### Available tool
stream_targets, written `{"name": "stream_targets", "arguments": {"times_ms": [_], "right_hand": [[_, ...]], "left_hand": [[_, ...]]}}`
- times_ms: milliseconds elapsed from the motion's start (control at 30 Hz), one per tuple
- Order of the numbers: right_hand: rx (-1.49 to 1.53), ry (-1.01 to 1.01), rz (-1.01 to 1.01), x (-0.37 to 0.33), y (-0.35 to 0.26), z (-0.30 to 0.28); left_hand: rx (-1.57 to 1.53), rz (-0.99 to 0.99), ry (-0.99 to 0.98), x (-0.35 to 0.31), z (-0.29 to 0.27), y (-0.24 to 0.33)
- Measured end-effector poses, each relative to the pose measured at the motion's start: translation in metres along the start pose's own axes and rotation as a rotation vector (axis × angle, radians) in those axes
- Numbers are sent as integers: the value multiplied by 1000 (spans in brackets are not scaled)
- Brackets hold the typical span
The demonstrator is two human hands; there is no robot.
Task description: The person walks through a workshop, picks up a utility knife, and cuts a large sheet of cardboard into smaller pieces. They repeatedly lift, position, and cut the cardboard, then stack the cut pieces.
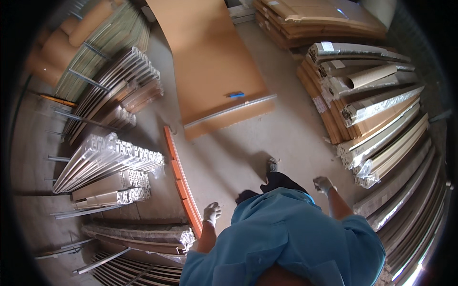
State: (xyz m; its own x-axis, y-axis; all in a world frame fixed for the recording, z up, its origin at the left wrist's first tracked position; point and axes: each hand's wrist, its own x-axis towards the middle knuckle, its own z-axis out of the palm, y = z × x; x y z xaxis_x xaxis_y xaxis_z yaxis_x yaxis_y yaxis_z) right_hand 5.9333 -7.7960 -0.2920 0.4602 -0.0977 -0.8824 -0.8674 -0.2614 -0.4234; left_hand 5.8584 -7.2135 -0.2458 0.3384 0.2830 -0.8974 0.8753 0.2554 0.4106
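My left hand [212, 213], in a white glove, hangs beside my body near a long orange beam [180, 178] on the floor. Its fingers are curled in with nothing in them. On my other side, my right hand [323, 184], also gloved in white, hangs over the floor, its fingers loosely bent and partly apart, holding nothing. Ahead of me a large brown cardboard sheet [214, 57] lies on the floor. Across its near end rests a long metal straightedge [229, 110]. A blue utility knife [235, 95] lies on the sheet just beyond it.
At left, a rack holds plastic-wrapped profiles [119, 152], thin panels and brown rolls [90, 21]. Wrapped long packages [377, 109] are stacked at right, with a cardboard tube [371, 76] on them. Flat cardboard [324, 16] is piled at the far right. Grey floor [229, 167] lies between.
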Motion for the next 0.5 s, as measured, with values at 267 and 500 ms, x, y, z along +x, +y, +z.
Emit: {"name": "stream_targets", "arguments": {"times_ms": [267, 500], "right_hand": [[-275, 13, -351, 109, -303, 3], [-426, 8, -423, 179, -478, 98]], "left_hand": [[-144, 198, -11, 62, 70, 125], [-55, 286, -211, 174, 135, 302]]}}
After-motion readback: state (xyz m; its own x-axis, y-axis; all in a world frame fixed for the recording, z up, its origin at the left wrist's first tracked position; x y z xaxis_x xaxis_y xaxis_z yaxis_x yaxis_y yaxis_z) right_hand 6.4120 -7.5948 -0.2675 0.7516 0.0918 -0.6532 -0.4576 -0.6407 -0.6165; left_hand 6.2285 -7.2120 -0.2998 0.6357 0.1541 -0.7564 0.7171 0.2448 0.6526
